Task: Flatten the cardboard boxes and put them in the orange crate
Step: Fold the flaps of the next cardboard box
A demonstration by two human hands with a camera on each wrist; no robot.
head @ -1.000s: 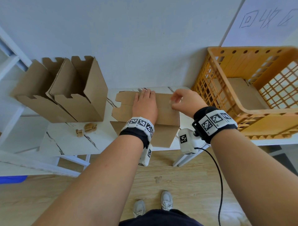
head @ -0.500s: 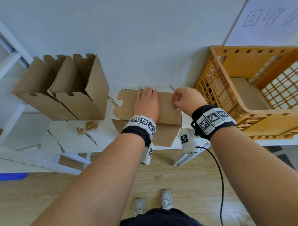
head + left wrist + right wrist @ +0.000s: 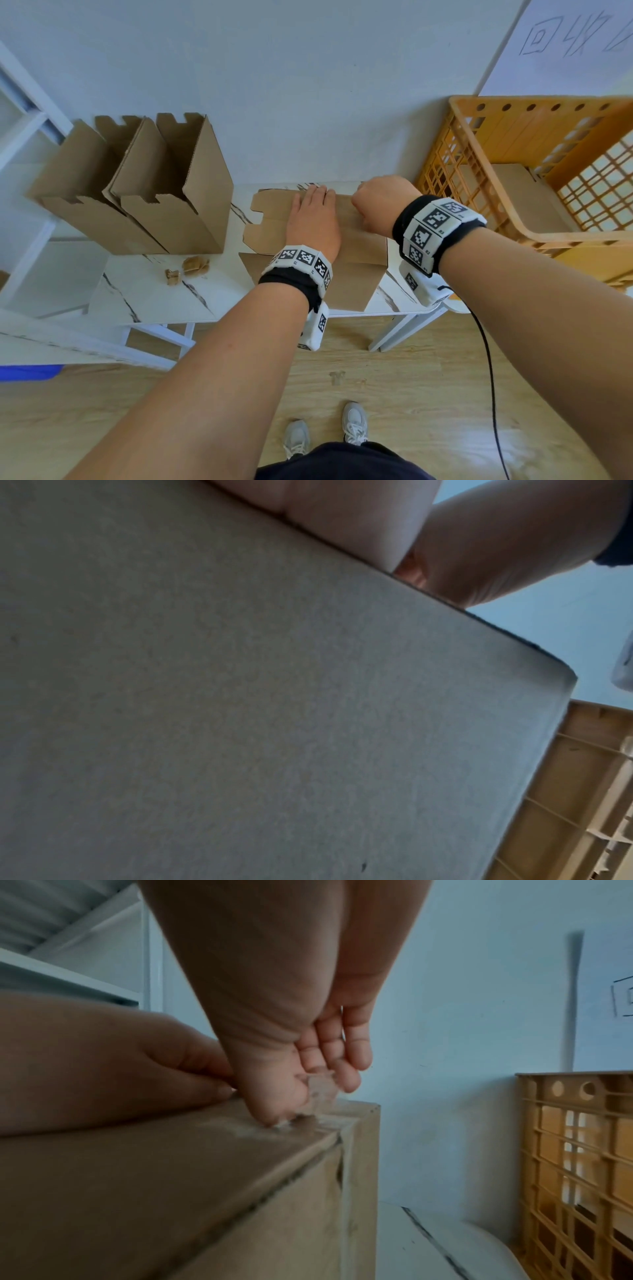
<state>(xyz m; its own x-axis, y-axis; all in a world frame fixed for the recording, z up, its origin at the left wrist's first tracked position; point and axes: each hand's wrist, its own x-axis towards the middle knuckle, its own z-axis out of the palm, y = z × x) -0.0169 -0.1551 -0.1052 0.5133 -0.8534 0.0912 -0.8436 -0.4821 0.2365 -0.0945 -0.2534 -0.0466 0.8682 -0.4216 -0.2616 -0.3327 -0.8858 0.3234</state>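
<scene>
A brown cardboard box [image 3: 359,240] lies on the white marble table [image 3: 154,294], one flap hanging over the front edge. My left hand [image 3: 313,219] presses flat on its top, fingers straight. My right hand [image 3: 376,202] is curled at the top's far right part. In the right wrist view its thumb and fingers pinch a strip of clear tape [image 3: 322,1093] that lifts off the box [image 3: 171,1177] near the seam. The orange crate [image 3: 513,219] stands to the right and holds a flattened cardboard [image 3: 524,195]. The left wrist view is mostly filled by cardboard [image 3: 240,696].
Two upright open boxes [image 3: 178,192] [image 3: 78,178] stand at the table's left against the wall. Small cardboard scraps [image 3: 191,267] lie in front of them. A white shelf frame [image 3: 20,137] is further left. A black cable [image 3: 486,359] hangs from my right wrist.
My right hand has shifted slightly left and toward the far edge of the box top while pinching. The left hand stays flat on the box.
</scene>
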